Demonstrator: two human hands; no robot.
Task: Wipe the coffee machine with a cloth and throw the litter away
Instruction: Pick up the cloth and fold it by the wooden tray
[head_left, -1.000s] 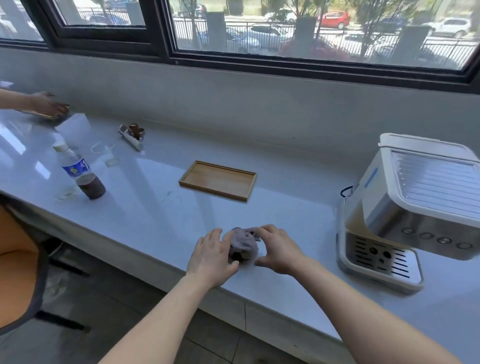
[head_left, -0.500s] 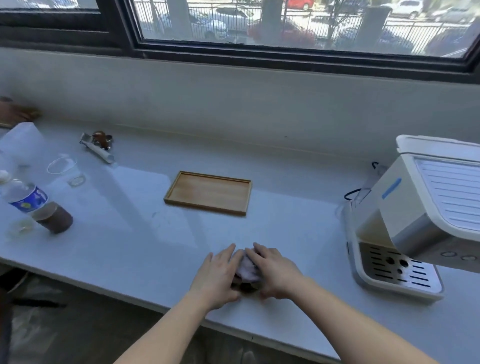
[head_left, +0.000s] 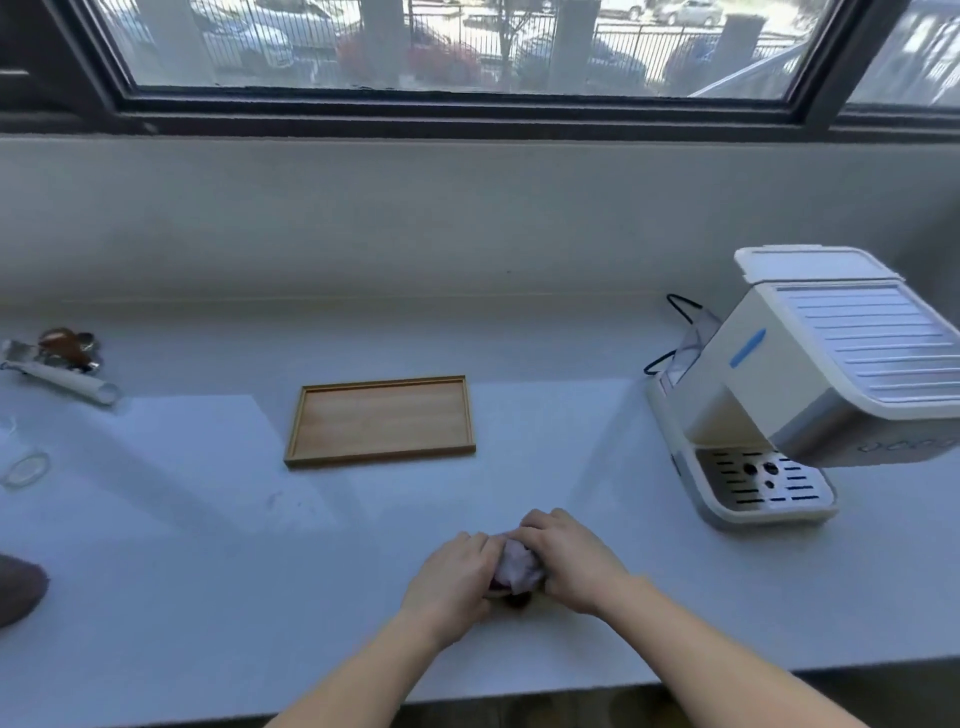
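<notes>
A small crumpled pale cloth (head_left: 515, 567) lies bunched on the white counter (head_left: 208, 545) near the front edge, with something dark showing beneath it. My left hand (head_left: 452, 579) presses against its left side and my right hand (head_left: 569, 558) closes over its right side, so both hands grip it. The cream and silver coffee machine (head_left: 810, 384) stands at the right, its drip tray (head_left: 758, 480) facing me, about a hand's length from my right hand.
A wooden tray (head_left: 382, 420) lies behind my hands. At the far left are a white tube with a brown object (head_left: 62, 364) and a clear plastic cup (head_left: 23, 462). A dark bottle base (head_left: 18, 590) shows at the left edge. A wall and window rise behind.
My view has swung right and down. Both hands have closed in tighter around the cloth, bunching it smaller. The bottle has slid to the left edge, and the other person's hand has left view.
</notes>
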